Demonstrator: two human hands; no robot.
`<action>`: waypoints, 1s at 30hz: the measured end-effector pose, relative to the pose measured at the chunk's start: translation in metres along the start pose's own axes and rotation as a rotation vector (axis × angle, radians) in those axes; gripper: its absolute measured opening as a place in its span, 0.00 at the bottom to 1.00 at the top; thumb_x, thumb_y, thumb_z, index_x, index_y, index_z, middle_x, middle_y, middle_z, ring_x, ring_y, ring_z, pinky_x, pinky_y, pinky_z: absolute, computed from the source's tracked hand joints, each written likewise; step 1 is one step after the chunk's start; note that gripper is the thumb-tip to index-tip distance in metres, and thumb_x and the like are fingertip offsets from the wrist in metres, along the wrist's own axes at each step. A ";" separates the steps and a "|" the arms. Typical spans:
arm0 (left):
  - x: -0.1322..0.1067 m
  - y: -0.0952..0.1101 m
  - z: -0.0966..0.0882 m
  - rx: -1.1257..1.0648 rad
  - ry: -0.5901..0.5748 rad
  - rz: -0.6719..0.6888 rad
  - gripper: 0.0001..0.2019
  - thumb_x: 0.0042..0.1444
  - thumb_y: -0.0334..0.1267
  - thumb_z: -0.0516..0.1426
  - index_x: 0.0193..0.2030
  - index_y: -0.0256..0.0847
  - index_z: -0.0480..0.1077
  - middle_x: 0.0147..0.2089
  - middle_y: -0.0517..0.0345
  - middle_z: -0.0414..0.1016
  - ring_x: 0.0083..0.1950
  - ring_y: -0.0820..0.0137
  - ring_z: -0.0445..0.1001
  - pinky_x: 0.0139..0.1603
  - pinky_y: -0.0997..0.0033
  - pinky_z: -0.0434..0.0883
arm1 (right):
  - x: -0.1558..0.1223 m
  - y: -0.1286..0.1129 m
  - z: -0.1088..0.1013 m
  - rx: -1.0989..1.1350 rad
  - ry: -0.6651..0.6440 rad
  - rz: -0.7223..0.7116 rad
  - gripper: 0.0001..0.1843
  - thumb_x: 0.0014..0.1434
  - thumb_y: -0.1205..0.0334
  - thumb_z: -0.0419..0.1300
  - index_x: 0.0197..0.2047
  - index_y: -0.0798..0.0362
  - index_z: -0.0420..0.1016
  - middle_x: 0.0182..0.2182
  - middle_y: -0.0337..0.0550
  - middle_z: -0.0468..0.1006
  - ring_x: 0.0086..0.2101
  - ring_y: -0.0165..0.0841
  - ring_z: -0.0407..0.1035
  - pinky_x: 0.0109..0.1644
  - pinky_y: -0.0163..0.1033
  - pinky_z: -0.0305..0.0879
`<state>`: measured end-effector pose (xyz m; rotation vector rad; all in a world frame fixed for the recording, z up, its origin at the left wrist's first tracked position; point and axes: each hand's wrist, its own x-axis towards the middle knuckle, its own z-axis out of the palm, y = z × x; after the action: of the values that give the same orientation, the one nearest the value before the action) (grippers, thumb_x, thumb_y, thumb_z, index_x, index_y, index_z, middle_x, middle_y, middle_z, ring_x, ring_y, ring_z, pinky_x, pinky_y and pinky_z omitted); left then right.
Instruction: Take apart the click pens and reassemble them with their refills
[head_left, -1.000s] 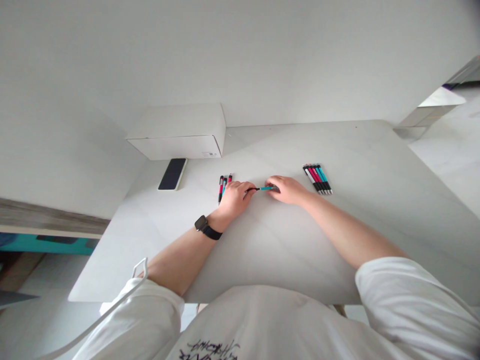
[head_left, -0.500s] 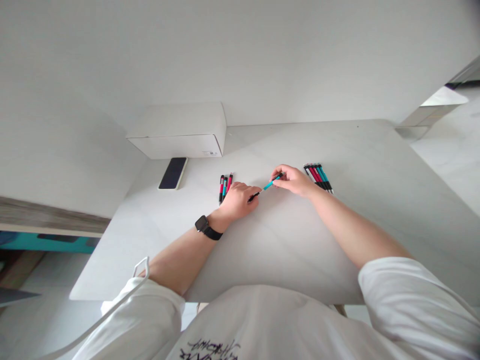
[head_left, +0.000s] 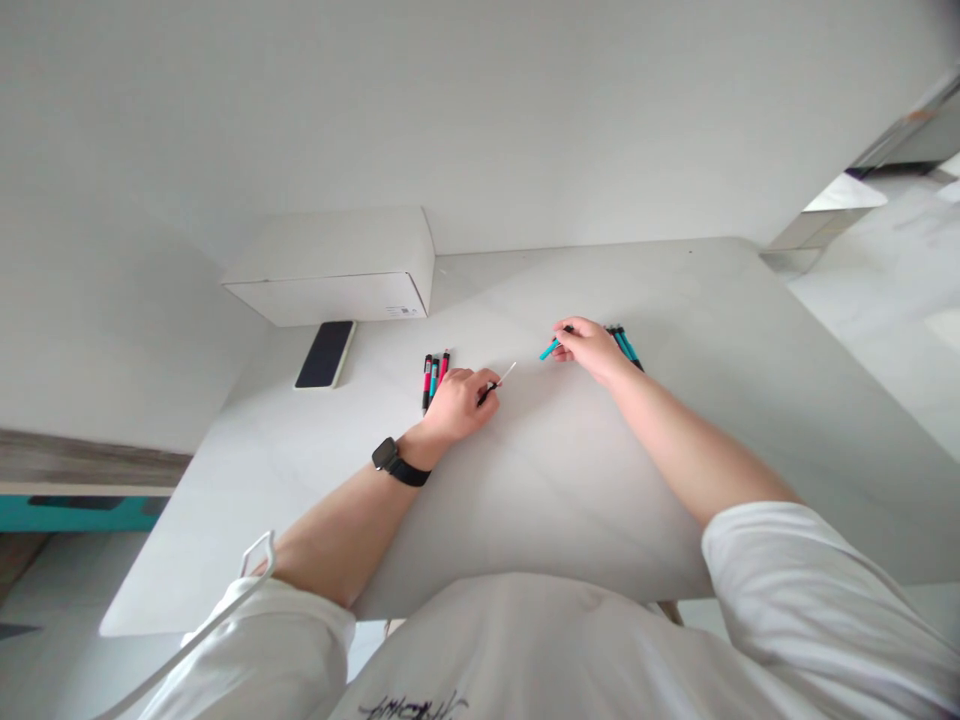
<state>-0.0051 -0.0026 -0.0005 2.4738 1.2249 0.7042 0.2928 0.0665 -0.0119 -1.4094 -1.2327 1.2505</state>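
My left hand (head_left: 456, 402) rests on the white table (head_left: 705, 400), its fingers closed on a pen's black front part with a thin white refill (head_left: 499, 379) sticking out toward the right. My right hand (head_left: 589, 347) is closed on the teal pen barrel (head_left: 549, 349), held apart from the refill. Three pens (head_left: 433, 377), pink and teal, lie just left of my left hand. A row of several pens (head_left: 624, 343) lies behind my right hand, partly hidden by it. A black watch (head_left: 390, 459) is on my left wrist.
A white cardboard box (head_left: 334, 266) stands at the back left against the wall. A dark phone (head_left: 325, 354) lies flat in front of it. The table's near edge runs just above my chest. A step or ledge shows at the far right.
The teal pen came apart: my right hand pulled the barrel off to the right and back, toward the row of pens, while my left hand kept the front part with the refill.
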 end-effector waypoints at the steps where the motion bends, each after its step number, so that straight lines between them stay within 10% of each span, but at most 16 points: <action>1: 0.000 -0.001 0.001 0.001 0.003 -0.001 0.10 0.63 0.34 0.56 0.50 0.45 0.76 0.32 0.57 0.77 0.38 0.62 0.78 0.51 0.59 0.71 | 0.001 0.001 0.000 -0.044 0.020 -0.009 0.09 0.67 0.57 0.65 0.47 0.51 0.76 0.39 0.46 0.82 0.33 0.32 0.79 0.40 0.40 0.82; 30: 0.000 -0.003 0.004 -0.003 0.009 -0.003 0.11 0.63 0.35 0.57 0.51 0.45 0.76 0.32 0.58 0.78 0.37 0.63 0.78 0.50 0.61 0.71 | -0.022 -0.013 0.008 -0.935 -0.070 -0.308 0.12 0.66 0.50 0.64 0.49 0.46 0.75 0.32 0.40 0.83 0.33 0.37 0.75 0.34 0.38 0.58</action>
<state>-0.0048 -0.0006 -0.0052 2.4685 1.2304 0.7165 0.2832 0.0460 0.0028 -1.6952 -2.1384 0.4942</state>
